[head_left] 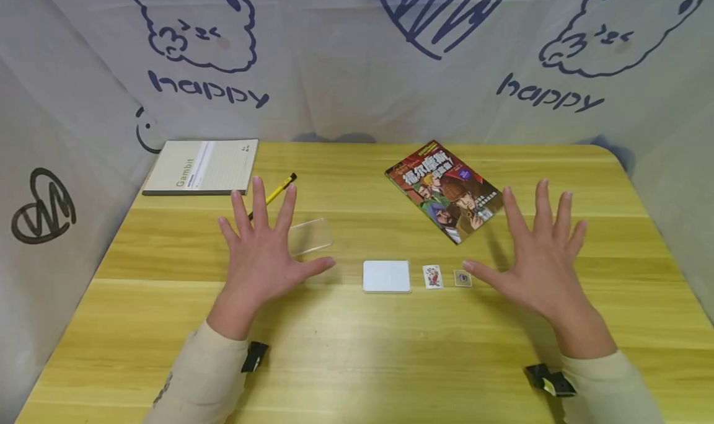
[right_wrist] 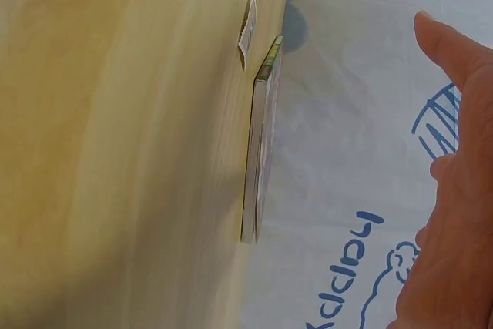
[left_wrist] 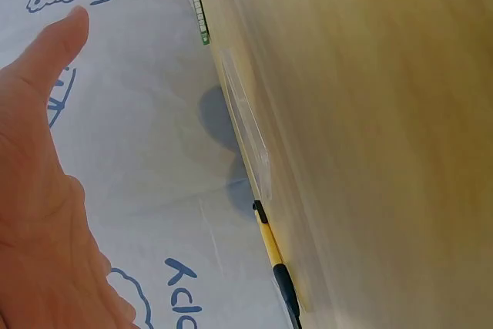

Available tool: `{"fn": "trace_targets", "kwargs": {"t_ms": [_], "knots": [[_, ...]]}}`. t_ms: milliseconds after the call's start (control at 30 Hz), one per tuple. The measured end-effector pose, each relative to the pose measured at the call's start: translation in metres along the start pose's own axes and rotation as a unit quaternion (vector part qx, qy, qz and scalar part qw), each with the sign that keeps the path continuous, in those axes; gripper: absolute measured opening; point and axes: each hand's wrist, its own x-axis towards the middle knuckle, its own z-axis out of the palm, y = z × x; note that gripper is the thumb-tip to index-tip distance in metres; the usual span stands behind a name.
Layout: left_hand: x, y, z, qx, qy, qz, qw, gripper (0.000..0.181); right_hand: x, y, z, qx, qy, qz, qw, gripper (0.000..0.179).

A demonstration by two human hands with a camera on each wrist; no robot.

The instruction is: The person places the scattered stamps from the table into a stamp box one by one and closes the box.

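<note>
Both hands hover palm-down over a yellow wooden table (head_left: 357, 349), fingers spread, holding nothing. My left hand (head_left: 262, 244) is above a clear plastic cover (head_left: 310, 235), which also shows edge-on as the clear cover (left_wrist: 248, 132), near a yellow-and-black pen (head_left: 277, 192). My right hand (head_left: 543, 250) floats right of a small square sticker (head_left: 462, 278) and a small picture card (head_left: 432, 276). A white card stack (head_left: 387, 276) lies between the hands. A colourful comic book (head_left: 444, 189) lies beyond, seen edge-on as the book (right_wrist: 260, 144) in the right wrist view.
A grey notebook marked "Gambit" (head_left: 202, 166) lies at the far left corner. A white printed cloth (head_left: 357, 58) with "happy" drawings walls in the table at the back and both sides.
</note>
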Motion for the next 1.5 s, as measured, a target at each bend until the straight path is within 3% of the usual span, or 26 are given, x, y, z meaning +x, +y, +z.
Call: {"fn": "trace_targets", "kwargs": {"t_ms": [200,300,433,533,633,800,867,1067,1133,1233,1300,1400,1500], "knots": [[0.002,0.003,-0.001,-0.012,-0.012,0.007,0.9998,0.129,0.001,0.000,0.001,0.016,0.027,-0.006,0.9995,0.126],[0.003,0.008,0.000,-0.037,-0.020,0.024,0.9988,0.130,0.001,-0.003,0.002,0.083,0.059,-0.011,0.9948,0.122],[0.007,0.018,0.000,-0.127,-0.052,0.053,0.9891,0.128,0.001,-0.010,0.005,0.190,0.083,-0.006,0.9782,0.108],[0.011,0.026,0.000,-0.228,-0.082,0.071,0.9676,0.123,0.001,-0.014,0.009,0.266,0.069,0.005,0.9615,0.091],[0.016,0.032,0.005,-0.305,-0.108,0.079,0.9428,0.112,0.000,-0.018,0.015,0.352,0.038,0.014,0.9351,0.075],[0.020,0.037,0.016,-0.354,-0.141,0.063,0.9226,0.093,-0.001,-0.019,0.028,0.427,-0.030,0.014,0.9036,0.061],[0.019,0.038,0.021,-0.375,-0.160,0.053,0.9116,0.089,-0.001,-0.020,0.032,0.431,-0.052,0.014,0.9007,0.059],[0.013,0.040,0.032,-0.466,-0.226,0.005,0.8558,0.080,-0.002,-0.020,0.042,0.434,-0.106,0.014,0.8944,0.052],[0.011,0.040,0.036,-0.481,-0.228,-0.009,0.8464,0.079,-0.002,-0.021,0.046,0.431,-0.117,0.013,0.8946,0.051],[0.009,0.040,0.042,-0.491,-0.228,-0.019,0.8405,0.078,-0.002,-0.022,0.052,0.430,-0.126,0.020,0.8940,0.052],[0.008,0.040,0.047,-0.492,-0.226,-0.019,0.8405,0.078,-0.003,-0.022,0.055,0.428,-0.129,0.024,0.8942,0.052],[0.007,0.042,0.053,-0.483,-0.223,-0.009,0.8468,0.078,-0.003,-0.021,0.059,0.418,-0.132,0.024,0.8986,0.052],[0.006,0.043,0.058,-0.465,-0.218,0.004,0.8583,0.077,-0.003,-0.020,0.063,0.398,-0.134,0.017,0.9073,0.052]]}}
